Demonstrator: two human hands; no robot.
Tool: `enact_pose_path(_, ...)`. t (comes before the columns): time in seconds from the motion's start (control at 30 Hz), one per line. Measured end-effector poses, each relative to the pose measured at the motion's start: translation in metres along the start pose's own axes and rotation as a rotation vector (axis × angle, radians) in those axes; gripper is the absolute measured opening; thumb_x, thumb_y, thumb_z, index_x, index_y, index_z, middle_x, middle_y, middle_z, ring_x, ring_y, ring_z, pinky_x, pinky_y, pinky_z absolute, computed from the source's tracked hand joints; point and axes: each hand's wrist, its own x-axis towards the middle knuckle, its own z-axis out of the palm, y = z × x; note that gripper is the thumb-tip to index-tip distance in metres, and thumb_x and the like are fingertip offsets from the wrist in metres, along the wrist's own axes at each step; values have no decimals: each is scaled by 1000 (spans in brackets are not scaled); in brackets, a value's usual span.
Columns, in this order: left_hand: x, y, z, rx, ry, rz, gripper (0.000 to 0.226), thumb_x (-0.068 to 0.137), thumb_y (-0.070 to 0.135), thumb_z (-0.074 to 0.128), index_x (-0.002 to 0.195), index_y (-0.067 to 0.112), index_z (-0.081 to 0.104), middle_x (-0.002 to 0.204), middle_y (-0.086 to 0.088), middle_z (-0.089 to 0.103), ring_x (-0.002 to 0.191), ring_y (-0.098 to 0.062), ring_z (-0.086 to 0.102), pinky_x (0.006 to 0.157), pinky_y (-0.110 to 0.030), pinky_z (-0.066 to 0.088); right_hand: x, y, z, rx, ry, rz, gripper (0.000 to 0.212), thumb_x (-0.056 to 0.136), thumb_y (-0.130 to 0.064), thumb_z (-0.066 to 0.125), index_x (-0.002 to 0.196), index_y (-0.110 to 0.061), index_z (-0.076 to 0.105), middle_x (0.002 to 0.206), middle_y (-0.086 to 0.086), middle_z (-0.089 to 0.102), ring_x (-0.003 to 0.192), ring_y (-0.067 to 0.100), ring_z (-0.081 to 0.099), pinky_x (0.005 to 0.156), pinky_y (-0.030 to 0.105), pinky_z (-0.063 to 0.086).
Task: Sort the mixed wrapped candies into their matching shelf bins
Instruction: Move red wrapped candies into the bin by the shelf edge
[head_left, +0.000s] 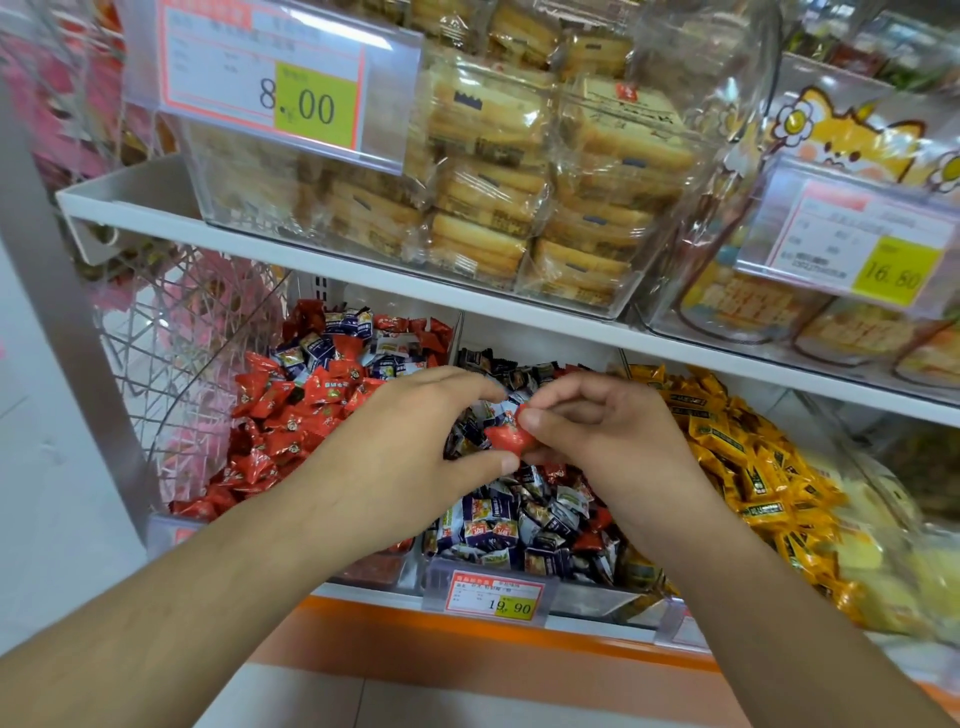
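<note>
Nearest: two bare forearms reaching up from the lower edge toward the lower shelf.

Left hand (415, 436): over the middle bin, thumb and fingers curved; thumb tip touches the red candy (506, 439). Whether the grip is closed on it cannot be told.

Right hand (613, 436): fingers curled, grip narrow, thumb and fingertips pinching the same red candy from its right side.

Red candy: one red wrapped piece, held between the two hands above the middle bin.

Price tag (496, 597): clipped to the front lip of the middle bin, reading 19.90.

Middle bin (587, 597): clear-fronted; mostly dark blue and white wrapped candies (493, 525), a few red pieces mixed in.

Left bin (379, 569): mostly red wrapped candies (270, 415); several blue and white pieces lie toward its rear.

Right bin: yellow wrapped candies (748, 467); its walls are not clear to see.

Wire basket (171, 353): left of the bins, beside the upright.

Upper shelf (322, 257): clear box of wrapped biscuit packs (519, 171) with an 8.00 tag (270, 78); to its right, tubs behind a 16.80 tag (857, 239).
</note>
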Motion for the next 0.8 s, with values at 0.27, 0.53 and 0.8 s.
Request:
enact_pose_path(0.27, -1, -13, -25, 145, 223, -165, 34, 92, 38, 71, 125, 36, 66, 112, 14, 69, 98, -8, 65, 85, -23, 51, 11, 17, -9, -233, 84, -75, 14, 96, -8, 72, 89, -19, 78, 89, -4, 78, 92, 10, 74, 88, 32, 61)
enact_pose_path(0.53, -2, -17, -5, 167, -19, -51, 59, 99, 45, 58, 154, 34, 39, 157, 18, 35, 143, -7, 37, 118, -23, 28, 41, 63, 2, -872, 37, -48, 14, 100, -22, 69, 112, -20, 76, 102, -3, 73, 85, 6, 67, 75, 17, 55)
enact_pose_path(0.8, -1, -22, 4, 166, -58, -28, 54, 101, 43, 55, 152, 32, 42, 158, 19, 32, 144, -5, 36, 118, -24, 31, 52, 78, 6, -901, 28, 56, 7, 93, -23, 77, 98, -21, 81, 98, 0, 75, 85, 15, 70, 81, 35, 64)
